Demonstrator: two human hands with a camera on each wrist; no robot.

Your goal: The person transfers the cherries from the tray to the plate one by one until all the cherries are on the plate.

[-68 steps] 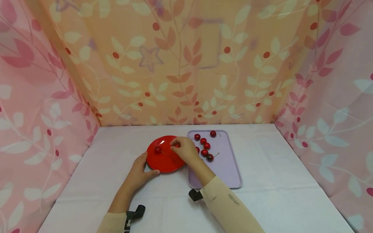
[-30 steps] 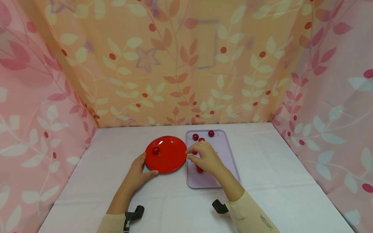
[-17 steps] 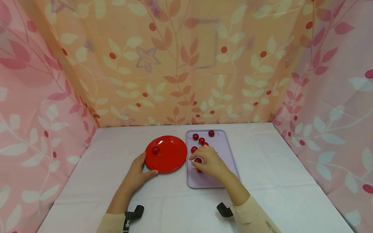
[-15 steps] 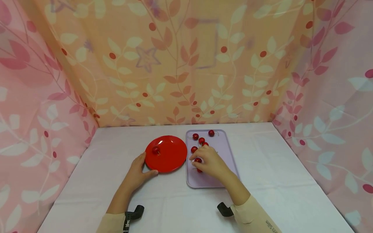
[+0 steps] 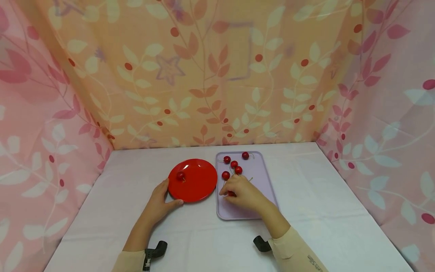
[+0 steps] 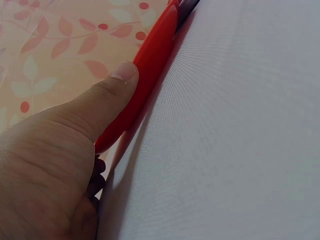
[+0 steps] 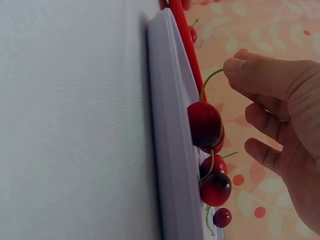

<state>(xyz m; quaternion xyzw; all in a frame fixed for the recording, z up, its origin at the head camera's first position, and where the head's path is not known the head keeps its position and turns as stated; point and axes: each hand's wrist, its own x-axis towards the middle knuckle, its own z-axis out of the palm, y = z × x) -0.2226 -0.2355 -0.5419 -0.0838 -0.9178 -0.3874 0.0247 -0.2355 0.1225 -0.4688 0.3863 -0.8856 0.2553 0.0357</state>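
Observation:
On the left, my left hand (image 5: 159, 203) grips the rim of a round red plate (image 5: 200, 189); in the left wrist view its thumb (image 6: 107, 95) presses the plate's edge. One cherry (image 5: 181, 175) with a stem lies on the plate. Over the lilac tray (image 5: 251, 211), my right hand (image 5: 245, 192) pinches the green stem of a cherry (image 7: 205, 124) between thumb and index finger. The right wrist view shows that cherry low by the tray's rim. Several other cherries, such as a dark-red one (image 5: 225, 175), lie on the tray, some hidden behind the hand.
The tray stands just right of the plate on a white-covered table (image 5: 312, 196). A flower-patterned orange curtain (image 5: 210, 75) closes off the back, with pink cloth walls (image 5: 40, 158) at both sides. Black wrist cameras (image 5: 261, 243) stick out from the sleeves.
My right hand has moved from over the plate rightward to the tray, then dipped slightly toward the near cherries and taken a stem. My left hand has stayed at the plate.

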